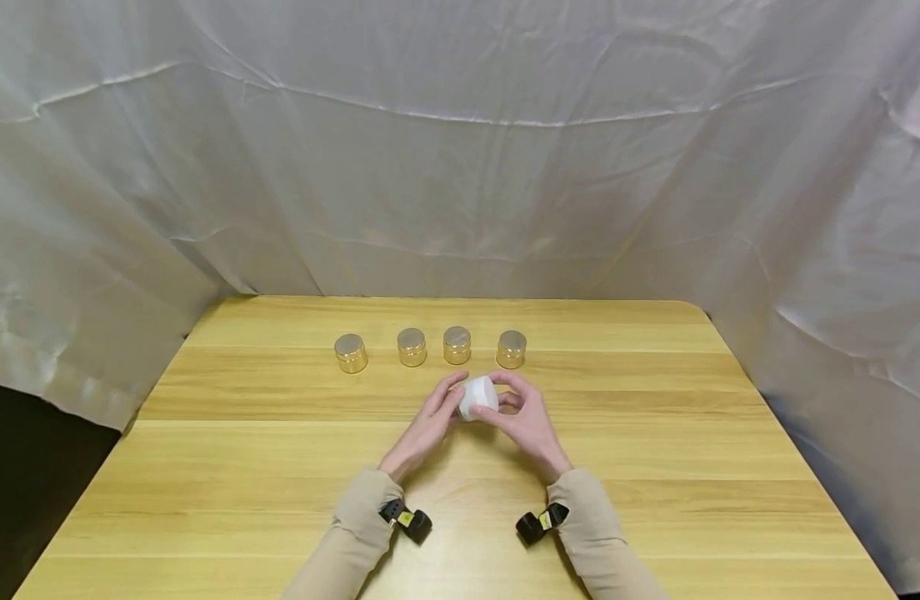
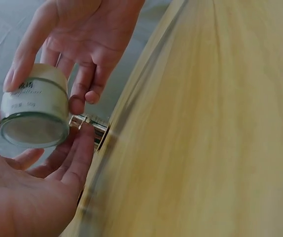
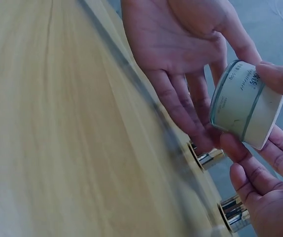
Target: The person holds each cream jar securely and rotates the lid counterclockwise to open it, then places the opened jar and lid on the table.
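A small white cream jar (image 1: 478, 398) with a pale lid, clear glass base and dark printing is held between both hands above the table. My right hand (image 1: 526, 417) pinches the lid end, its thumb (image 3: 279, 79) on one side and fingers on the other. At the glass base end, my left hand (image 1: 430, 421) has its thumb along one side and its fingers (image 2: 77, 158) spread beneath. Tilted on its side, the jar (image 2: 35, 106) shows its round glass bottom in the left wrist view. Its lettering (image 3: 245, 79) also appears in the right wrist view.
Several gold lidded jars stand in a row beyond the hands, from the leftmost jar (image 1: 351, 354) to the rightmost jar (image 1: 512, 350). They rest on a wood-grain table (image 1: 655, 467). A pale grey curtain (image 1: 460, 183) hangs behind and along the sides.
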`<state>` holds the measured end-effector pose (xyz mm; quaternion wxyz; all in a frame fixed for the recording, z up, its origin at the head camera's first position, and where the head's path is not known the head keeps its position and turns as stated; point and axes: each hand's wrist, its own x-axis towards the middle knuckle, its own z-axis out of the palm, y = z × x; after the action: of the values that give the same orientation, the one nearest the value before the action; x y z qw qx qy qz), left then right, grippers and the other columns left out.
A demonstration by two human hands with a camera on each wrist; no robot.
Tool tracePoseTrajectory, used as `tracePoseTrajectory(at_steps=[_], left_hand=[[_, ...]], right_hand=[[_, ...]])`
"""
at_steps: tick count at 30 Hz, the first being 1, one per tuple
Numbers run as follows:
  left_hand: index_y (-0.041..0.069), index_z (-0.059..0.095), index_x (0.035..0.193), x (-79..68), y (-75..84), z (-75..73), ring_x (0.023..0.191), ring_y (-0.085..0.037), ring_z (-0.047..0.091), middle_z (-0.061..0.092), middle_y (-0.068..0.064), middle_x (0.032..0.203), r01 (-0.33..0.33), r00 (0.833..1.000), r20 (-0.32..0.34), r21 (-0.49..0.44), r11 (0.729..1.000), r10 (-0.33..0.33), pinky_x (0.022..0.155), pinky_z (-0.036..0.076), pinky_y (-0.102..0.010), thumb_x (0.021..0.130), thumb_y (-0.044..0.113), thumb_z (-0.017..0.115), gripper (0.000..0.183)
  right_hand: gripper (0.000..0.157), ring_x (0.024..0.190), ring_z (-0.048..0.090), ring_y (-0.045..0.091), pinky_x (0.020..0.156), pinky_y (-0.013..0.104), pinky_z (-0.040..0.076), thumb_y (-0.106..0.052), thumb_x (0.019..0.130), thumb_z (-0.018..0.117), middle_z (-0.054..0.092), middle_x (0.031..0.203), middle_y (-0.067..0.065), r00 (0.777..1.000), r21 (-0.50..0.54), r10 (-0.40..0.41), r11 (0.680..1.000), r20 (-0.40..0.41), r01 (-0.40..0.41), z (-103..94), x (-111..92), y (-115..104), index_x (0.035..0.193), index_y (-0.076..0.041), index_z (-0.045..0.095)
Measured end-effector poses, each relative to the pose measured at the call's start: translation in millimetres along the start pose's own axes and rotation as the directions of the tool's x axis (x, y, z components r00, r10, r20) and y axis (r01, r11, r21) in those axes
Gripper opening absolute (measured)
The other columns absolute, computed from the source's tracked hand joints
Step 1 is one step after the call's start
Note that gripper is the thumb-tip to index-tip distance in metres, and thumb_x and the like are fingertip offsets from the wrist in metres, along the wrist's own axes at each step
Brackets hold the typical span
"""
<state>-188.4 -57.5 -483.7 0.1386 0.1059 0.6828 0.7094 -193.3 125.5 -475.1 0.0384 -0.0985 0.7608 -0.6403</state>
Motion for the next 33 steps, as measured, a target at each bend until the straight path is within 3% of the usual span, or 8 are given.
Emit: tracePoseTrajectory(at_steps=[3,6,11,15,20,26,30,33], left_hand=[[0.002,0.031,0.153,-0.1,-0.1,1.9,0.117,-0.028,0.059,0.048,-0.028,0.14,0.006,1.0,-0.006,-0.002,1.0,-0.006,0.109,0.05,-0.046,0.111,0.034,0.028,0.053],[0.001,0.034,0.149,-0.7,1.3,4.3,0.097,-0.017,0.06,0.055,-0.023,0.124,0.012,1.0,-0.008,-0.006,1.0,-0.012,0.091,0.056,-0.036,0.111,0.035,0.025,0.052],[-0.003,0.039,0.135,-3.4,5.8,10.6,0.073,-0.012,0.054,0.056,-0.005,0.092,0.017,0.999,-0.05,0.023,1.0,-0.016,0.066,0.049,-0.023,0.112,0.037,0.02,0.05],[0.0,0.043,0.123,-6.0,9.1,15.0,0.065,-0.01,0.05,0.054,0.001,0.079,0.04,0.992,-0.123,0.041,0.998,-0.035,0.057,0.044,-0.02,0.111,0.045,0.017,0.053],[0.005,0.047,0.115,-8.2,11.7,18.1,0.057,-0.008,0.046,0.053,0.002,0.075,0.074,0.975,-0.207,-0.004,0.997,-0.073,0.049,0.039,-0.018,0.11,0.046,0.019,0.05],[0.004,0.054,0.109,-7.8,12.2,18.3,0.051,-0.007,0.044,0.055,0.002,0.07,0.077,0.958,-0.276,-0.028,0.997,-0.082,0.044,0.037,-0.019,0.11,0.041,0.021,0.049],[0.003,0.057,0.107,-8.0,12.6,18.5,0.051,-0.007,0.044,0.057,0.002,0.07,0.087,0.954,-0.287,-0.016,0.996,-0.088,0.044,0.039,-0.018,0.109,0.039,0.021,0.051],[0.002,0.058,0.103,-7.9,12.1,18.9,0.05,-0.007,0.044,0.058,0.001,0.07,0.099,0.952,-0.288,-0.019,0.995,-0.1,0.042,0.038,-0.017,0.108,0.035,0.022,0.049]], right_hand=[[0.054,0.082,0.068,0.009,0.075,0.023,0.058,-0.007,0.081,0.081,0.066,0.119,0.026,1.0,-0.004,-0.002,1.0,0.02,0.002,1.8,-1.1,-1.4,0.129,-0.002,0.058],[0.053,0.084,0.069,0.013,0.08,0.029,0.058,-0.009,0.081,0.082,0.068,0.117,0.025,1.0,-0.02,0.008,1.0,0.029,-0.007,4.6,-2.3,-2.8,0.128,-0.005,0.059],[0.051,0.083,0.068,0.016,0.083,0.033,0.054,-0.012,0.081,0.083,0.072,0.105,0.022,1.0,-0.059,0.001,0.998,0.025,0.0,10.2,-4.5,-4.6,0.127,-0.009,0.061],[0.046,0.082,0.066,0.015,0.077,0.028,0.055,-0.015,0.083,0.082,0.07,0.109,0.017,0.995,-0.144,-0.093,0.985,0.021,0.095,14.2,-6.8,-5.9,0.124,-0.009,0.062],[0.037,0.08,0.057,0.009,0.07,0.019,0.051,-0.023,0.093,0.071,0.066,0.105,0.01,0.971,-0.318,-0.238,0.919,0.024,0.234,19.3,-9.1,-5.1,0.125,-0.007,0.061],[0.047,0.078,0.053,0.011,0.067,0.022,0.048,-0.029,0.099,0.058,0.062,0.106,0.008,0.922,-0.467,-0.382,0.805,0.067,0.367,19.9,-11.1,-1.9,0.139,-0.005,0.054],[0.051,0.089,0.058,0.015,0.076,0.028,0.052,-0.032,0.099,0.057,0.06,0.12,0.009,0.892,-0.51,-0.434,0.743,0.126,0.433,19.5,-12.9,-3.2,0.144,-0.01,0.05],[0.051,0.094,0.059,0.014,0.079,0.028,0.052,-0.033,0.098,0.057,0.059,0.123,0.008,0.884,-0.528,-0.441,0.718,0.157,0.453,19.2,-14.7,-5.9,0.145,-0.015,0.049]])
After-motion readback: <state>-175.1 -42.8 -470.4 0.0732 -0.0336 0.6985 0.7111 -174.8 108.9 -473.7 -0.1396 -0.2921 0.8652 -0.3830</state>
